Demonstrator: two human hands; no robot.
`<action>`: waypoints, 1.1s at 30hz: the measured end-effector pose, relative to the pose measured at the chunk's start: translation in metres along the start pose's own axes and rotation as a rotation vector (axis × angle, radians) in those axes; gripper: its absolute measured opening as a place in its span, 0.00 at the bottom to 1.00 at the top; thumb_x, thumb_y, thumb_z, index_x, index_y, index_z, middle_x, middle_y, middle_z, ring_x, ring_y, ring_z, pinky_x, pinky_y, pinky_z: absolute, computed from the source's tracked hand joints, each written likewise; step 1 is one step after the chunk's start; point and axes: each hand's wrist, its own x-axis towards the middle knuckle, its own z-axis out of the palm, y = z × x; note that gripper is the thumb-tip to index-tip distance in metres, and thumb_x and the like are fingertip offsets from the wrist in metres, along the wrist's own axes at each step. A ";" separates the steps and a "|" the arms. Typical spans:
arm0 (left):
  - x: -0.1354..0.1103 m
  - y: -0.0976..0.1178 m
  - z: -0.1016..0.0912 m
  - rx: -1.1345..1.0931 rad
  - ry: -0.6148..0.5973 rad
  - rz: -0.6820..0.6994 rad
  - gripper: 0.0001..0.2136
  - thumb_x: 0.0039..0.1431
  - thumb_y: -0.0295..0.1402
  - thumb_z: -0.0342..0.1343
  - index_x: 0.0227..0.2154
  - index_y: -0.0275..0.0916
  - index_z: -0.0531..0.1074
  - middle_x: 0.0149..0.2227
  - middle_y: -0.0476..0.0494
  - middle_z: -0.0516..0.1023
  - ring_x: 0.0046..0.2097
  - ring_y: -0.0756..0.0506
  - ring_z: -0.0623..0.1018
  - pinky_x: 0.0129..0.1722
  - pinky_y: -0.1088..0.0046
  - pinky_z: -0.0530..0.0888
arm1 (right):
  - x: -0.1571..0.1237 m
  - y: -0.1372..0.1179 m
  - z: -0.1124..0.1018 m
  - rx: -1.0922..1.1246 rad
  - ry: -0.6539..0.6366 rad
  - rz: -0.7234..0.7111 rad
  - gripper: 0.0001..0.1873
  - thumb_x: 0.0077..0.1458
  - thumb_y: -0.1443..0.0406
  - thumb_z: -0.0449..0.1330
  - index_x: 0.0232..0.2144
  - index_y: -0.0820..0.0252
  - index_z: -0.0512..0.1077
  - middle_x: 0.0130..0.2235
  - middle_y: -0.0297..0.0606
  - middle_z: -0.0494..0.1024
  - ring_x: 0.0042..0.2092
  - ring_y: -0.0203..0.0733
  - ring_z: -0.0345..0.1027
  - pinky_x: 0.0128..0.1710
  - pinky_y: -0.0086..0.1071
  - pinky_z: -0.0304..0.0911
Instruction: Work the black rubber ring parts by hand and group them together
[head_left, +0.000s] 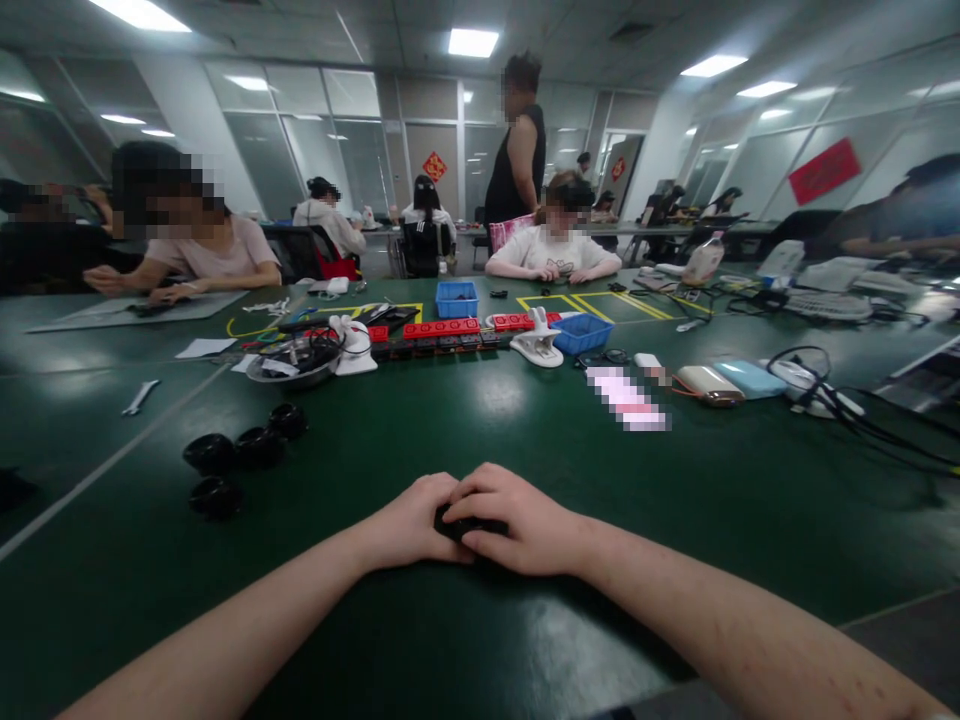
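My left hand and right hand curl snugly around a black piece at the green table. Work on it looks underway; four round black pieces sit to my left, finished or waiting, I cannot tell. Red signs hang behind, their writing too blurred to read.

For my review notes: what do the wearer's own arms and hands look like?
The left hand and right hand are ungloved. Both forearms are bare, no sleeves in view, with no watch or bracelet visible.
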 end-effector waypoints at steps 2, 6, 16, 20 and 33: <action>-0.001 -0.005 -0.003 -0.018 -0.058 0.051 0.16 0.39 0.32 0.68 0.34 0.41 0.73 0.36 0.52 0.73 0.40 0.45 0.72 0.40 0.73 0.68 | 0.000 -0.001 0.000 0.064 -0.026 -0.080 0.11 0.51 0.71 0.57 0.39 0.61 0.71 0.44 0.39 0.73 0.47 0.37 0.64 0.49 0.33 0.59; -0.005 -0.006 -0.004 -0.016 -0.103 0.094 0.17 0.40 0.37 0.68 0.36 0.43 0.73 0.37 0.51 0.72 0.43 0.43 0.70 0.47 0.67 0.64 | 0.000 -0.002 0.004 0.146 -0.034 -0.178 0.14 0.51 0.71 0.51 0.39 0.62 0.71 0.44 0.42 0.74 0.48 0.40 0.65 0.50 0.37 0.58; -0.011 0.011 0.013 -0.062 0.117 -0.065 0.31 0.34 0.39 0.69 0.43 0.40 0.64 0.42 0.44 0.68 0.44 0.38 0.69 0.46 0.59 0.66 | -0.006 -0.003 0.017 0.019 0.197 0.017 0.27 0.49 0.53 0.58 0.47 0.64 0.65 0.46 0.47 0.69 0.46 0.47 0.61 0.45 0.42 0.58; -0.011 0.018 0.018 -0.015 0.149 -0.161 0.15 0.42 0.34 0.63 0.33 0.38 0.65 0.35 0.44 0.70 0.38 0.39 0.71 0.41 0.58 0.68 | -0.005 -0.004 0.023 -0.018 0.208 0.140 0.16 0.49 0.59 0.59 0.38 0.64 0.68 0.38 0.44 0.70 0.39 0.44 0.61 0.39 0.39 0.60; -0.005 -0.004 0.001 -0.104 -0.052 0.052 0.14 0.40 0.31 0.67 0.31 0.40 0.71 0.36 0.51 0.73 0.42 0.44 0.71 0.45 0.69 0.66 | -0.002 0.002 0.015 0.203 0.172 -0.194 0.12 0.46 0.71 0.48 0.33 0.61 0.69 0.38 0.42 0.74 0.42 0.41 0.67 0.45 0.38 0.60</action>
